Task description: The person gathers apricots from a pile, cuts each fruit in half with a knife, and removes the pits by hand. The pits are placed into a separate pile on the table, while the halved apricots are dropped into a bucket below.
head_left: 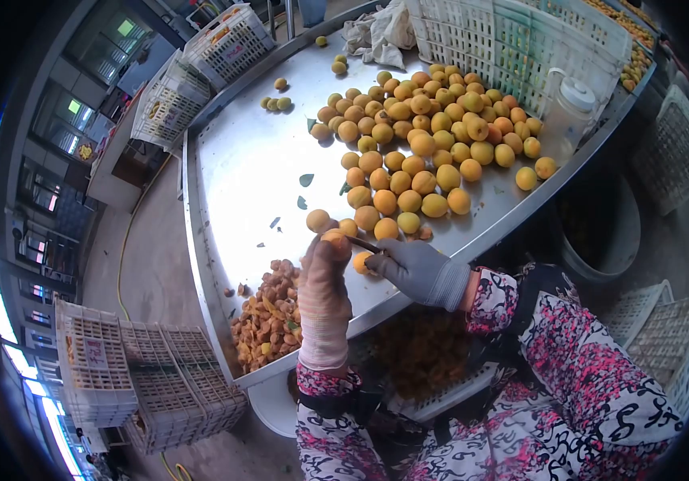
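Note:
My left hand, in a stained pale glove, has its fingers closed around an apricot. My right hand, in a grey glove, grips a thin dark tool, perhaps a knife, whose tip reaches the held apricot. Its blade is too small to make out clearly. Just below the tool, another apricot shows partly beside my right fingers. Beyond both hands spreads a heap of whole apricots on the metal table. Left of my left hand lies a pile of brown pits with bits of flesh.
A white plastic crate, a crumpled cloth and a clear jug stand along the table's far side. Stacked crates are on the floor at left. A bucket is at right, and a crate of dark orange pieces sits below the edge.

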`<state>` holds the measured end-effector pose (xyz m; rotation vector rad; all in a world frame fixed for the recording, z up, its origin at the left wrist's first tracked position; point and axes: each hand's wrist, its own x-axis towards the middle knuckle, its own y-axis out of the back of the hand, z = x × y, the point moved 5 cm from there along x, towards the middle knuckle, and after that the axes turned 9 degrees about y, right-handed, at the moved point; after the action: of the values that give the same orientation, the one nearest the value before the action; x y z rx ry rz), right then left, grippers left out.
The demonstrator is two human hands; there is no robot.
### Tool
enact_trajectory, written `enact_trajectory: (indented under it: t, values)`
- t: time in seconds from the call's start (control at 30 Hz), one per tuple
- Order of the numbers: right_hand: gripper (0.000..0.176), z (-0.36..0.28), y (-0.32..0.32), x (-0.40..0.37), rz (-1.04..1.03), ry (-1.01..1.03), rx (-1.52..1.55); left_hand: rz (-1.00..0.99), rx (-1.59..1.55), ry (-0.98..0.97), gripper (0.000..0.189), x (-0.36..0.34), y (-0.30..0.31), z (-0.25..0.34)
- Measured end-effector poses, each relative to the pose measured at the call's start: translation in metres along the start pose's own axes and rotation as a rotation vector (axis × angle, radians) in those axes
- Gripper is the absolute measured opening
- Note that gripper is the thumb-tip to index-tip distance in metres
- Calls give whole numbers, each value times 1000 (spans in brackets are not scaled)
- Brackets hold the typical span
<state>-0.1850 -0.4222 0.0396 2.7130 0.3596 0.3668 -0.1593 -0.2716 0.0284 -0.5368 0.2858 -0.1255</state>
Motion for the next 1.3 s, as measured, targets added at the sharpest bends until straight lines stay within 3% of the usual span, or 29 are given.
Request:
enact_trajectory:
  t: [0.13, 0.2, 0.37, 0.43, 0.5, 0.6, 0.67, 1.0, 1.1, 1.17, 1.3]
  values:
    - [37, 3, -3, 2, -14, 59, -50, -48, 79, -81, 46, -15, -17, 12]
    - [37, 3, -3, 1, -12, 38, -41, 7, 320, -68, 50, -22, -24, 14]
    - [37, 6, -15, -3, 75, 72, 36, 9, 348, -153, 46, -8, -10, -10]
    - [34, 4, -21, -7, 60, 37, -38, -15, -98, -45, 41, -2, -9, -22]
    - [35, 10, -23, -6, 71, 40, -53, -24, -194, 10, 42, -2, -12, -24]
    - [34, 9, -19, -4, 125, 75, -50, 6, -35, -84, 40, -3, -16, -11]
    - [32, 4, -15, -5, 47, 10, -149, 93, 203, -135, 39, -11, -19, 2]
    - [31, 1, -30, -5, 18, -10, -241, 247, 276, -169, 38, -11, -8, 0]
    - [31, 8, -40, -5, 18, -49, -174, 339, 343, -158, 35, -7, -3, -7]
    - [34, 15, -47, -8, 134, -21, 71, 381, 395, -228, 37, -11, -7, -6]
    - [32, 14, -53, -11, 140, -103, 341, 342, 382, -257, 30, -4, 3, -14]
